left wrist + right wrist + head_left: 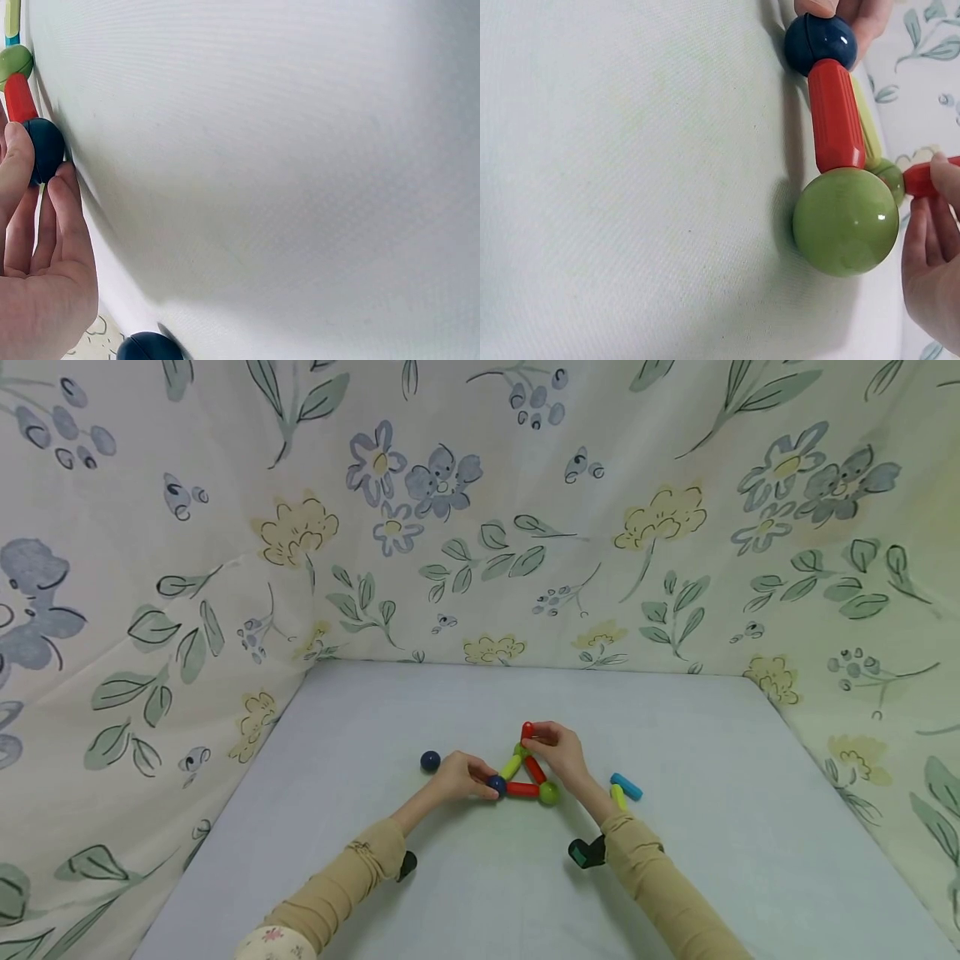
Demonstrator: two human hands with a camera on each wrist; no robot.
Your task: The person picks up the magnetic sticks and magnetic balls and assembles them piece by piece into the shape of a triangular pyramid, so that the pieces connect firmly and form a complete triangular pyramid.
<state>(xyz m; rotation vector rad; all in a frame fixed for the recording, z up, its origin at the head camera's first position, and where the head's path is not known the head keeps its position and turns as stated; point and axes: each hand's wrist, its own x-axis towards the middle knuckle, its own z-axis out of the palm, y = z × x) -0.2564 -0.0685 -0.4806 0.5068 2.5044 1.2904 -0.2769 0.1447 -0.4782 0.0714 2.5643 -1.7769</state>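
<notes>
A triangle of rods and balls lies in the middle of the table. My left hand (pixel 459 775) grips its dark blue ball (pixel 46 150) between thumb and fingers. From that ball a red rod (pixel 835 116) runs to a near green ball (pixel 846 222). A yellow-green rod (pixel 511 767) and a second red rod (pixel 536 769) lead up to the far green ball (pixel 887 180), partly covered in the head view. At this far corner my right hand (pixel 562 752) pinches another red rod (pixel 527 729), whose end meets the far green ball.
Left of my left hand lies a loose dark blue ball (pixel 430 762). Beside my right wrist are a blue rod (pixel 627 786) and a yellow rod (pixel 618 797), the latter partly behind the arm. Flowered cloth (pixel 495 593) hangs around the white table (pixel 712 827).
</notes>
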